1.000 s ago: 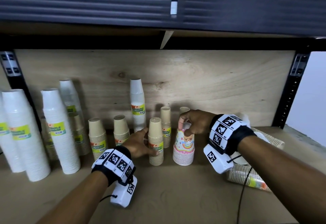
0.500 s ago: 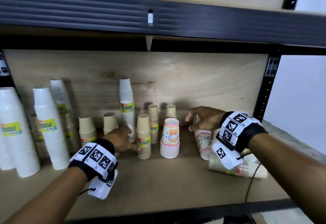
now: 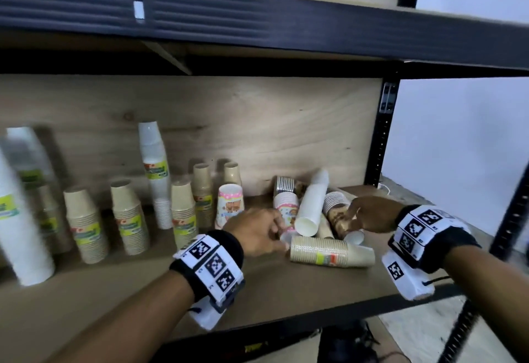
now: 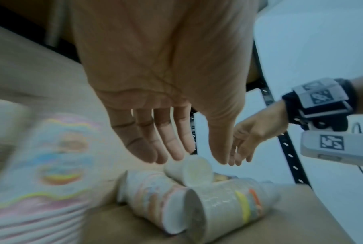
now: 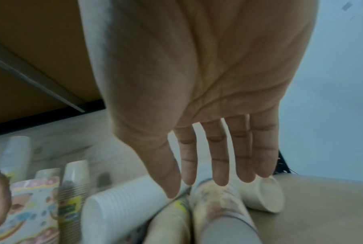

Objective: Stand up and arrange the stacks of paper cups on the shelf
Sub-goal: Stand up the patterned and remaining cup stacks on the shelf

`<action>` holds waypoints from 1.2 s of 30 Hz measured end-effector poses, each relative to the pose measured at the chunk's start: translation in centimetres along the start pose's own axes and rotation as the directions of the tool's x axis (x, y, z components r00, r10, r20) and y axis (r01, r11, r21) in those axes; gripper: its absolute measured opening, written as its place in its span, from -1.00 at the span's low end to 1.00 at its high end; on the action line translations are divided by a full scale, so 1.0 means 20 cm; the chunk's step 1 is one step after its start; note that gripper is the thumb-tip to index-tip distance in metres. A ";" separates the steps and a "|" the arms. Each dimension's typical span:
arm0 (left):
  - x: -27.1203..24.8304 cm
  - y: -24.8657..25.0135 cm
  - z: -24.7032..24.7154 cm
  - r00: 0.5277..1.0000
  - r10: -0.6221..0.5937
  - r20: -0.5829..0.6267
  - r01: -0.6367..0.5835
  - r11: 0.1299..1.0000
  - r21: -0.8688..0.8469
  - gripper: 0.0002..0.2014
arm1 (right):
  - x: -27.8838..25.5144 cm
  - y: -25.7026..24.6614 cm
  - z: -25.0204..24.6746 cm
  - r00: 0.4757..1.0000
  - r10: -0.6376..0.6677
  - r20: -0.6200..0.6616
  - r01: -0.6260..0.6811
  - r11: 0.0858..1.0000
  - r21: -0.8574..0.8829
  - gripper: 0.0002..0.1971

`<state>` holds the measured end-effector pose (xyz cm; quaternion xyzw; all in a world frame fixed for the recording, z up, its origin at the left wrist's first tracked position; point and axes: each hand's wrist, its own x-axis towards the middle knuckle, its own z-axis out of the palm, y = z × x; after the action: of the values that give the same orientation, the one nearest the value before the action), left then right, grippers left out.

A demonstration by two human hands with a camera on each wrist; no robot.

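Note:
Several cup stacks lie toppled in a heap at the shelf's right: a white stack (image 3: 310, 205), a kraft stack (image 3: 329, 254) in front, a colourful printed stack (image 3: 286, 208) and a brown patterned stack (image 3: 336, 211). My left hand (image 3: 282, 232) reaches in from the left with straight fingers, just over the colourful stack (image 4: 155, 203) and holding nothing. Over the patterned stack (image 5: 218, 201) my right hand (image 3: 350, 221) hovers flat and empty, fingers spread (image 5: 197, 188). A colourful stack (image 3: 230, 205) stands upright left of the heap.
Upright kraft stacks (image 3: 183, 214) and a tall white stack (image 3: 156, 173) fill the shelf's left half, with bigger white stacks (image 3: 20, 225) at the far left. The upper shelf beam (image 3: 286, 25) hangs low overhead. A black post (image 3: 382, 133) bounds the right.
My right hand let go of the colourful stack, which stays upright, and moved right over the heap. My left hand left the kraft stack and crossed right to the heap.

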<state>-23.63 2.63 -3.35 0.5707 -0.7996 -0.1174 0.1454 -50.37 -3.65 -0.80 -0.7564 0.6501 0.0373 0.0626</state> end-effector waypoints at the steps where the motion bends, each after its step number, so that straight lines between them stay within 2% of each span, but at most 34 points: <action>1: 0.04 0.06 0.03 0.999 0.044 -0.016 -0.044 0.999 0.020 -0.62 | -0.01 0.03 0.02 1.000 0.012 0.010 -0.012 1.000 0.000 -0.87; 2: 0.08 0.12 0.06 0.996 0.087 -0.022 -0.086 0.995 0.051 -0.59 | -0.02 0.07 0.05 0.999 0.027 0.023 -0.027 1.000 0.007 -0.83; 4: 0.14 0.21 0.12 0.988 0.152 -0.013 -0.150 0.981 0.121 -0.54 | -0.01 0.14 0.09 0.999 0.041 0.033 -0.043 0.998 0.040 -0.90; 6: 0.20 0.28 0.17 0.979 0.203 0.011 -0.202 0.963 0.177 -0.51 | 0.03 0.20 0.11 0.998 0.061 0.012 -0.062 0.984 0.165 -0.84; 8: 0.25 0.32 0.22 0.971 0.237 0.034 -0.239 0.946 0.219 -0.47 | 0.03 0.21 0.10 0.998 0.056 0.017 -0.059 0.953 0.297 -0.78; 10: 0.28 0.34 0.27 0.963 0.260 0.065 -0.268 0.930 0.250 -0.42 | 0.03 0.19 0.10 0.999 0.006 0.036 -0.019 0.934 0.357 -0.71; 13: 0.30 0.36 0.33 0.954 0.268 0.136 -0.298 0.899 0.321 -0.37 | 0.10 0.18 0.15 0.994 0.078 0.074 -0.103 0.898 0.427 -0.69; 14: 0.31 0.36 0.35 0.954 0.262 0.146 -0.297 0.893 0.338 -0.36 | 0.15 0.19 0.18 0.990 0.108 0.090 -0.138 0.881 0.452 -0.50; 16: 0.32 0.35 0.37 0.957 0.253 0.141 -0.288 0.884 0.368 -0.35 | 0.24 0.22 0.23 0.993 0.086 0.078 -0.114 0.867 0.485 -0.11; 18: 0.33 0.35 0.37 0.958 0.251 0.138 -0.286 0.876 0.388 -0.34 | 0.29 0.23 0.27 0.997 0.058 0.051 -0.076 0.846 0.528 -0.03; 21: 0.34 0.35 0.36 0.955 0.259 0.141 -0.295 0.865 0.405 -0.35 | 0.31 0.24 0.28 0.995 0.073 0.062 -0.095 0.843 0.530 -0.03; 26: 0.32 0.36 0.35 0.952 0.281 0.124 -0.307 0.861 0.406 -0.38 | 0.24 0.26 0.21 0.987 0.147 0.060 -0.156 0.827 0.540 -0.34; 31: 0.28 0.32 0.26 0.953 0.296 0.067 -0.304 0.919 0.253 -0.35 | 0.13 0.33 0.10 0.978 0.197 -0.064 -0.129 0.820 0.558 -0.54; 34: 0.22 0.29 0.19 0.962 0.271 0.021 -0.272 0.958 0.096 -0.27 | 0.06 0.31 0.02 0.961 0.187 -0.203 -0.056 0.852 0.520 -0.64; 36: 0.18 0.24 0.14 0.973 0.229 -0.012 -0.229 0.973 -0.018 -0.19 | 0.02 0.28 -0.03 0.942 0.173 -0.286 -0.007 0.866 0.500 -0.56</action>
<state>-29.92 0.81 -3.83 0.4739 -0.8582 -0.1050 0.1672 -55.77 -4.94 -0.56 -0.6796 0.6744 -0.2500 0.1442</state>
